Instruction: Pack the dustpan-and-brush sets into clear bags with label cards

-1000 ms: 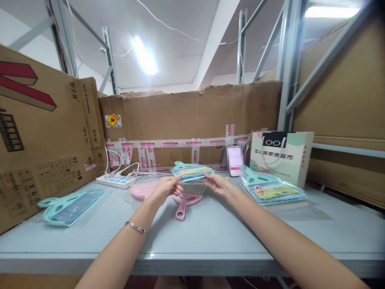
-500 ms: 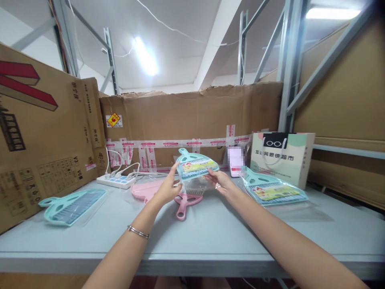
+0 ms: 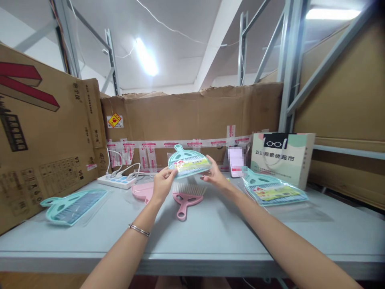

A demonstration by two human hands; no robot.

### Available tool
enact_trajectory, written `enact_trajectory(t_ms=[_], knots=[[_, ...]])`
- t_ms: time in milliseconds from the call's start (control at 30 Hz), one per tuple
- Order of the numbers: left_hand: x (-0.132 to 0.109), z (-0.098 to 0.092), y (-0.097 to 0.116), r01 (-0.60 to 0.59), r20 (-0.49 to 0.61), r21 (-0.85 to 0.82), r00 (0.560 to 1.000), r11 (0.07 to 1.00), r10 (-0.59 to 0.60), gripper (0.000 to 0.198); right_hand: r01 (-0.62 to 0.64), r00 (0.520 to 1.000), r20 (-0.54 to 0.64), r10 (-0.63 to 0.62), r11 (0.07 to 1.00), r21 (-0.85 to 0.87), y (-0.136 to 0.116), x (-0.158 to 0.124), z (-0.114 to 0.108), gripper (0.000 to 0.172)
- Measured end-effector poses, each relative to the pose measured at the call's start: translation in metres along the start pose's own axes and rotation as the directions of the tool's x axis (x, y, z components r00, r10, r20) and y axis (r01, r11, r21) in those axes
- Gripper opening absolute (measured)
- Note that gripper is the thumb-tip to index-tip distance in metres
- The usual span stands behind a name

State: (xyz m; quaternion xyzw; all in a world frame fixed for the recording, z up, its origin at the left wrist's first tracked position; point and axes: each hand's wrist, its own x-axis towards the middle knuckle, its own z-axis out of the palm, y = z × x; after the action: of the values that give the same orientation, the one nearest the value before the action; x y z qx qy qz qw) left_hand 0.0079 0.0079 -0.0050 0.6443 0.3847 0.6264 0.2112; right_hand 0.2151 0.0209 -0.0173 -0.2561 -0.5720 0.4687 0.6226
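Note:
A teal dustpan-and-brush set with a yellow-green label is held up above the table between both hands. My left hand grips its lower left edge, thumb on the front. At its right edge, my right hand holds it with the fingers around the side. Below, a pink brush with pale bristles lies on the table, handle toward me. Partly behind my left hand is a pink dustpan. One bagged teal set lies at the left, and another, labelled one at the right.
On the grey table, a white power strip with plugged cables stands at the back left. A phone leans at the back, beside a paper bag. Large cardboard boxes and metal shelf posts surround the table.
The held teal set has moved slightly left and up. My left hand now has its thumb on the front, and my right hand has shifted up its right edge. More of the pink brush's bristles show.

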Motion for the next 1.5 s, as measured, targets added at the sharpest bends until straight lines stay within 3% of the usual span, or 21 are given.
enact_trajectory(t_ms=[67,167,233,300,367,467,667,900,1033,1167,1233,1300,1333,1400,1467,1500], knots=[[0.000,0.001,0.000,-0.017,-0.012,-0.027,1.000,0.999,0.017,0.022,0.004,0.991,-0.132,-0.013,0.997,-0.073,0.003,0.003,-0.002,0.108],[0.000,0.004,0.000,-0.055,-0.026,-0.111,0.998,0.992,0.052,0.032,-0.110,0.930,-0.357,0.086,0.993,-0.047,0.005,0.006,-0.004,0.088],[0.001,0.005,0.000,-0.009,-0.036,-0.172,0.999,0.985,0.003,0.045,-0.196,0.924,-0.335,0.182,0.980,-0.009,0.004,0.006,-0.006,0.061],[0.002,0.005,-0.001,0.114,-0.042,-0.212,0.991,0.971,-0.125,0.050,-0.261,0.928,-0.274,0.251,0.965,-0.002,0.003,0.005,-0.006,0.031],[0.003,0.004,-0.002,0.241,-0.041,-0.230,0.966,0.943,-0.256,0.050,-0.298,0.919,-0.269,0.288,0.954,0.002,0.001,0.004,-0.005,0.018],[0.004,0.003,-0.002,0.318,-0.029,-0.228,0.943,0.920,-0.333,0.045,-0.319,0.907,-0.281,0.312,0.948,0.024,0.000,0.003,-0.003,0.018],[0.002,0.004,-0.002,0.304,0.025,-0.190,0.952,0.934,-0.305,0.045,-0.317,0.903,-0.287,0.319,0.947,0.055,0.002,0.005,-0.003,0.021],[0.003,0.003,-0.004,0.343,0.006,-0.213,0.937,0.915,-0.349,0.040,-0.329,0.894,-0.277,0.353,0.935,0.132,-0.003,0.002,-0.003,0.024],[0.004,0.002,-0.005,0.458,0.128,-0.255,0.889,0.852,-0.440,0.039,-0.359,0.890,-0.215,0.403,0.908,0.217,-0.008,0.002,-0.004,0.024],[0.002,0.001,-0.002,0.508,0.243,-0.206,0.854,0.836,-0.459,0.040,-0.398,0.892,-0.174,0.418,0.907,0.140,-0.005,0.002,-0.005,0.021],[0.001,0.001,0.000,0.514,0.238,-0.194,0.851,0.836,-0.468,0.035,-0.361,0.910,-0.225,0.349,0.933,-0.012,-0.005,0.002,-0.005,0.021],[-0.001,0.002,0.002,0.520,0.214,-0.195,0.850,0.831,-0.482,0.031,-0.197,0.949,-0.296,0.110,0.940,-0.280,-0.007,0.001,-0.005,0.027],[-0.001,0.003,0.003,0.522,0.205,-0.190,0.849,0.832,-0.486,0.030,-0.079,0.960,-0.277,-0.045,0.902,-0.424,-0.009,0.000,-0.004,0.030],[-0.002,0.004,0.004,0.518,0.194,-0.167,0.851,0.839,-0.488,0.030,0.137,0.959,-0.115,-0.259,0.780,-0.611,-0.014,-0.002,-0.004,0.024],[-0.003,0.004,0.005,0.503,0.181,-0.158,0.860,0.850,-0.476,0.033,0.236,0.962,0.054,-0.268,0.710,-0.664,-0.016,-0.003,-0.005,0.014],[-0.003,0.004,0.006,0.494,0.176,-0.166,0.867,0.854,-0.467,0.035,0.234,0.967,0.088,-0.239,0.698,-0.676,-0.016,-0.003,-0.005,0.017]])
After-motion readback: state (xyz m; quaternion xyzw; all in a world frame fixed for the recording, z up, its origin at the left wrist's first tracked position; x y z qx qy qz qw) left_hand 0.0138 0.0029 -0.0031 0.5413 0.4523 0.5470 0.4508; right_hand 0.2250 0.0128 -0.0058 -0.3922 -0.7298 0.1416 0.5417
